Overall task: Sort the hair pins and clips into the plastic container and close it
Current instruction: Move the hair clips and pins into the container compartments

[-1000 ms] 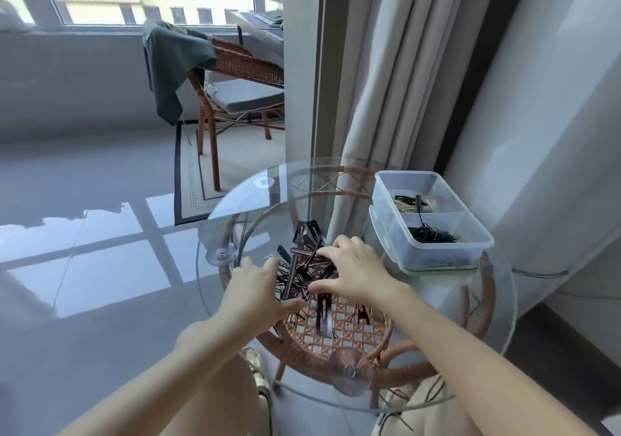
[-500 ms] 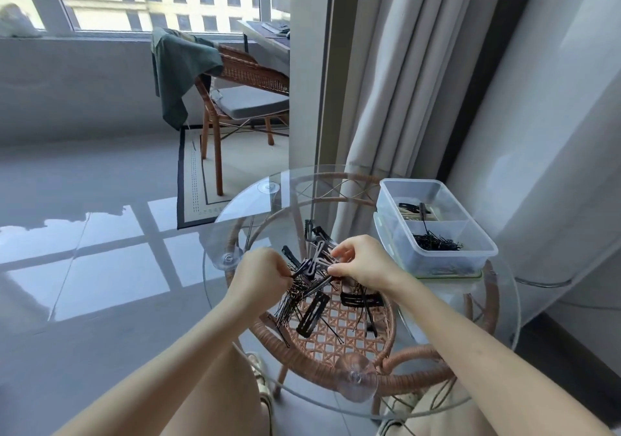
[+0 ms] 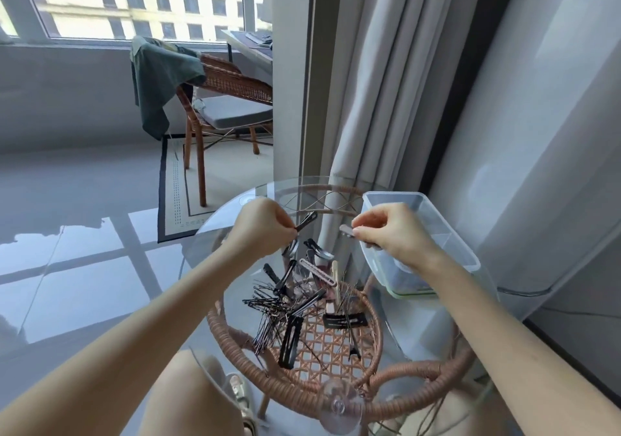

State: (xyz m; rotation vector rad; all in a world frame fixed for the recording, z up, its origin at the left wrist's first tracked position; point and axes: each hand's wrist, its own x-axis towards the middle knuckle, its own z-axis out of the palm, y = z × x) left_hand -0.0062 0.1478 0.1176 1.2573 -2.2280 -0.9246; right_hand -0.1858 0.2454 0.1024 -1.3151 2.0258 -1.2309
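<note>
**Hair pins and clips heaped on glass, one clip in each hand**

Hair pins and clips (image 3: 295,304) lie in a loose dark pile on the round glass table (image 3: 215,244), above its woven rattan base (image 3: 302,392). At the table's far right edge stands the clear plastic container (image 3: 447,234), open, its contents hidden behind the right hand. The left hand (image 3: 258,230) is raised over the pile, fingers pinched together on a black clip (image 3: 306,221) that angles up and to the right. The right hand (image 3: 389,230), in front of the container's near wall, pinches a pale grey clip (image 3: 346,230) between thumb and fingers. The two held clips are near each other but apart.
</note>
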